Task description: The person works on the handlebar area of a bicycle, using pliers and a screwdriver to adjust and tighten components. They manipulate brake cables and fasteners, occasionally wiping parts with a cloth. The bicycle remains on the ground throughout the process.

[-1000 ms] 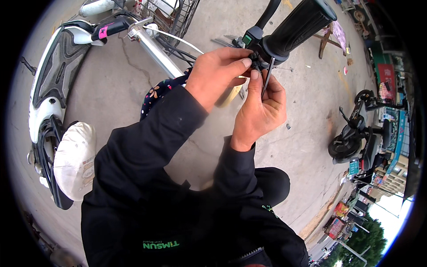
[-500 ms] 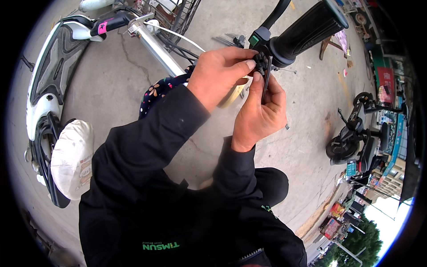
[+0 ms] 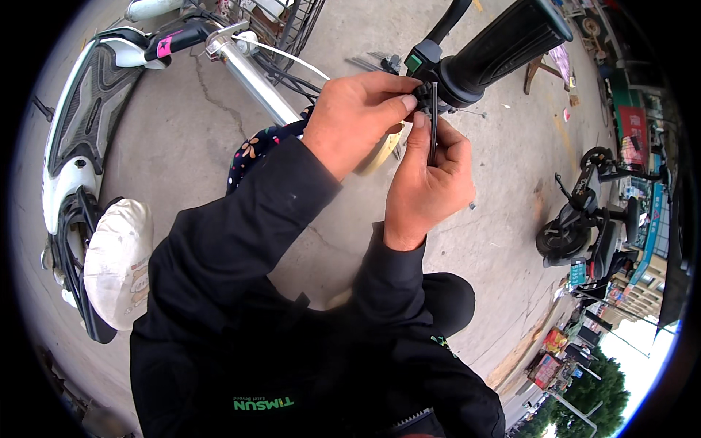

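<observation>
Below the black handlebar grip (image 3: 504,47), my left hand (image 3: 358,120) is closed, with thumb and forefinger pinching a small black fitting (image 3: 423,93). This fitting sits next to a black switch housing with a green button (image 3: 415,63). My right hand (image 3: 429,182) is closed around a slim dark metal rod (image 3: 434,120), which stands nearly upright with its upper end beside the fitting. Whether the rod touches the fitting is hard to tell. A black lever (image 3: 449,22) rises beyond the switch. My fingers cover part of the fitting.
To the left stands a white scooter with a grey footboard (image 3: 84,98) and a covered seat (image 3: 120,263). A silver steering tube (image 3: 255,80) slants toward my left wrist, near a wire basket (image 3: 299,29). A black electric bike (image 3: 584,212) is parked at right on concrete.
The rod in my right hand has swung from a slant to nearly upright. My left hand has shifted slightly left, still pinching the fitting.
</observation>
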Motion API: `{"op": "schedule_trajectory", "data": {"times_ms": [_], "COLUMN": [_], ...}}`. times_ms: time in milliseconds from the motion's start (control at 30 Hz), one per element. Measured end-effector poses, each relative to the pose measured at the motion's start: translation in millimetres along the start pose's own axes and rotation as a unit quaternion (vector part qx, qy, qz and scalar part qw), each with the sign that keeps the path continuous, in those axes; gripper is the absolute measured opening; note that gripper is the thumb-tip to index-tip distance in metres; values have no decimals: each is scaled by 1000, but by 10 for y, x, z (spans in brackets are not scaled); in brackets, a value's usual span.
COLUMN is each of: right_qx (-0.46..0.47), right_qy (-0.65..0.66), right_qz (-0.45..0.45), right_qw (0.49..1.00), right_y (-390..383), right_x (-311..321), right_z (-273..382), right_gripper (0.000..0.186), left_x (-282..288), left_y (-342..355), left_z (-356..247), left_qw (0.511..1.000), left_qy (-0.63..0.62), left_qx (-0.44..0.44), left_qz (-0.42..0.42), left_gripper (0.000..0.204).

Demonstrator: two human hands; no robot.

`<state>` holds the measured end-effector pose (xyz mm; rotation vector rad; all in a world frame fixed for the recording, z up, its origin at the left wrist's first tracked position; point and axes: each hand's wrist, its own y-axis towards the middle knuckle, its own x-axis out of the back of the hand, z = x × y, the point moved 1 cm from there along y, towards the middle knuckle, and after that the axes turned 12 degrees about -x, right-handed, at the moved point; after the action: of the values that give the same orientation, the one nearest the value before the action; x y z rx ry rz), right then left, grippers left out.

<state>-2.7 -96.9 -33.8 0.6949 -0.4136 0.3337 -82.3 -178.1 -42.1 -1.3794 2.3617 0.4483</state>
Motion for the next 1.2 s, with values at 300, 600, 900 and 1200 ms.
{"op": "schedule_trajectory", "data": {"times_ms": [300, 600, 900, 1200], "right_qx": [49, -187, 62, 71], "right_qy": [-41, 31, -121, -185], "right_qz": [-18, 196, 130, 121], "right_qw": [998, 962, 982, 973], "right_y": [5, -75, -17, -50], "right_x": [-68, 492, 672, 567], "right_z": [-7, -31, -60, 7], "right_gripper": [18, 18, 27, 16], "left_x": [-12, -104, -180, -206], "left_y": [-4, -119, -186, -180], "left_z": [22, -143, -95, 12], "left_qw": [1000, 999, 992, 994], "left_qy": [-4, -4, -88, -86], "left_qx": [-4, 42, 33, 6], "left_qz": [6, 29, 81, 70], "left_gripper": [28, 43, 57, 55]}}
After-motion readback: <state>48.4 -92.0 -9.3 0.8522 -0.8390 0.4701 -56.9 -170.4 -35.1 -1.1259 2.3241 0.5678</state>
